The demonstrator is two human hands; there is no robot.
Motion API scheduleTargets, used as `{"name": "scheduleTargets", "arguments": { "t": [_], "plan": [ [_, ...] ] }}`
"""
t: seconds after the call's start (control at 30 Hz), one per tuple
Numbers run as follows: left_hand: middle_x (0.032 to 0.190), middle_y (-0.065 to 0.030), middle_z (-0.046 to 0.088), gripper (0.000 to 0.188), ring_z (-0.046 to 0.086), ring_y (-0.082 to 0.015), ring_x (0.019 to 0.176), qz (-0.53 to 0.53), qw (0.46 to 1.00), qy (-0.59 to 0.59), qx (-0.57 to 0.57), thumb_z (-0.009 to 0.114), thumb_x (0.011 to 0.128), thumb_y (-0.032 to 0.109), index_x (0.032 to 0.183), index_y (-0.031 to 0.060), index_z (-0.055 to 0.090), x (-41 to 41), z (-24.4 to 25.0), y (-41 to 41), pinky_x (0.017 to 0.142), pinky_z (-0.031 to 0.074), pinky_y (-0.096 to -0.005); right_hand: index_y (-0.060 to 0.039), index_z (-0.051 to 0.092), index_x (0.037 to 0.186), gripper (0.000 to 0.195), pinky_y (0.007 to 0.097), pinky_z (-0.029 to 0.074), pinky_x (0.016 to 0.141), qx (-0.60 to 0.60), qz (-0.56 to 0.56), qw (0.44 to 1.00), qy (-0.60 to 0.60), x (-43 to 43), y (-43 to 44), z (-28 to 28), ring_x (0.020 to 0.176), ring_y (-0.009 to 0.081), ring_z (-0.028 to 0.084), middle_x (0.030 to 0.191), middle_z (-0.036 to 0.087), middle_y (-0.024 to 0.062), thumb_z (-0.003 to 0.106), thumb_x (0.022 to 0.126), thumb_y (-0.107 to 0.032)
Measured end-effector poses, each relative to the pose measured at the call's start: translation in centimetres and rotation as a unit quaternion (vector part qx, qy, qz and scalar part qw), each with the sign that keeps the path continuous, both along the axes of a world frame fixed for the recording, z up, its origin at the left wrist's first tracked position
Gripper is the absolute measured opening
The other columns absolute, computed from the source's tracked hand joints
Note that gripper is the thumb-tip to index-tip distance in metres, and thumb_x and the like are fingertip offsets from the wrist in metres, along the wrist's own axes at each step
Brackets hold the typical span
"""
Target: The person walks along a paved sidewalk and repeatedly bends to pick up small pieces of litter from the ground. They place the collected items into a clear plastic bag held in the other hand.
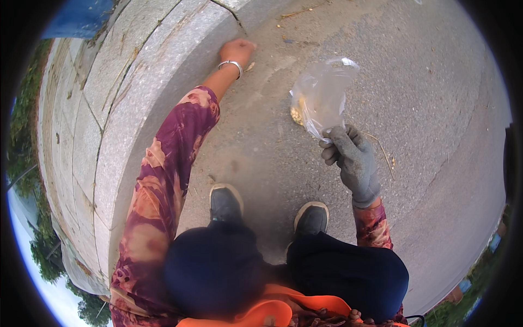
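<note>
My left hand [238, 52], bare and with a silver bangle at the wrist, reaches down beside the foot of the stone kerb. Its fingers are curled and partly blurred, so whether anything is between them cannot be told. My right hand [347, 153] wears a grey knitted glove and pinches the rim of a clear plastic bag [327, 96]. Small yellowish kernels or grains [296, 114] lie in the bottom of the bag, which hangs towards the left. A few similar pale bits lie loose on the road [278, 26] beyond my left hand.
A granite kerb [163, 61] with paving slabs behind it curves along the left. My shoes [226, 203] stand on the asphalt. Dry stalks [382, 153] lie right of the bag, others [298, 13] at the top. Something blue [77, 18] stands at the upper left.
</note>
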State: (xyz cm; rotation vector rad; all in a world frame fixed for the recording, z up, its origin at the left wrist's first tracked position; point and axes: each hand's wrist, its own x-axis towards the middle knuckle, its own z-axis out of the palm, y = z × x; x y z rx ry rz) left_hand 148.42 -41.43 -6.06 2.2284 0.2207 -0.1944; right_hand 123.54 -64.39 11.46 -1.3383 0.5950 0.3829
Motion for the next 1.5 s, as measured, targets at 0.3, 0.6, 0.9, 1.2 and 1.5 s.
{"name": "scheduleTargets", "arguments": {
  "t": [0.3, 0.6, 0.9, 1.2, 1.5],
  "plan": [
    [0.091, -0.0218, 0.067, 0.02, 0.065, -0.0389, 0.087, -0.089, 0.979, 0.018, 0.183, 0.064, 0.081, 0.025, 0.084, 0.0074, 0.072, 0.3, 0.4, -0.8, 0.08, 0.051, -0.0426, -0.0003, 0.06, 0.096, 0.031, 0.023, 0.046, 0.057, -0.002, 0.001, 1.0, 0.015, -0.1, -0.5, -0.4, 0.062, 0.0098, 0.056, 0.079, 0.063, 0.005, 0.057, 0.093, -0.031],
    [0.072, -0.009, 0.068, 0.024, 0.062, -0.0205, 0.062, -0.099, 0.994, 0.015, 0.047, 0.069, 0.079, 0.027, 0.077, 0.0033, 0.067, -0.1, 0.3, -0.1, 0.06, 0.048, -0.0331, -0.0013, 0.062, 0.094, 0.033, 0.0253, 0.046, 0.06, -0.029, 0.018, 0.999, -0.004, 0.4, -0.1, 0.0, 0.062, 0.0123, 0.057, 0.076, 0.061, 0.0064, 0.057, 0.092, -0.034],
    [0.084, -0.01, 0.062, 0.005, 0.057, -0.0153, 0.068, -0.037, 0.751, 0.288, -0.594, 0.056, 0.088, 0.009, 0.09, 0.0042, 0.055, 0.5, 4.8, 0.2, 0.058, 0.048, -0.0262, -0.0005, 0.058, 0.103, 0.041, 0.0229, 0.046, 0.064, -0.055, 0.012, 0.998, -0.016, 2.5, 2.0, 2.3, 0.068, 0.0088, 0.056, 0.078, 0.059, 0.0025, 0.055, 0.093, -0.04],
    [0.098, -0.0135, 0.063, 0.016, 0.064, -0.0203, 0.089, -0.071, 0.698, 0.334, -0.629, 0.049, 0.09, -0.005, 0.105, -0.0057, 0.056, -1.0, 6.1, -2.8, 0.081, 0.056, -0.029, -0.0043, 0.059, 0.098, 0.029, 0.0243, 0.047, 0.061, -0.145, -0.007, 0.989, 0.022, 5.5, 3.6, 6.3, 0.068, 0.0096, 0.057, 0.081, 0.06, 0.003, 0.057, 0.091, -0.032],
    [0.103, -0.0156, 0.064, 0.024, 0.065, -0.0204, 0.092, -0.053, 0.737, 0.291, -0.607, 0.048, 0.094, 0.002, 0.115, -0.0075, 0.053, 2.6, 12.0, 2.7, 0.08, 0.057, -0.0288, -0.002, 0.059, 0.096, 0.029, 0.0237, 0.048, 0.058, -0.243, 0.053, 0.968, -0.031, 16.2, -1.1, 9.0, 0.065, 0.011, 0.058, 0.08, 0.059, 0.0045, 0.06, 0.088, -0.029]
  ]
}}
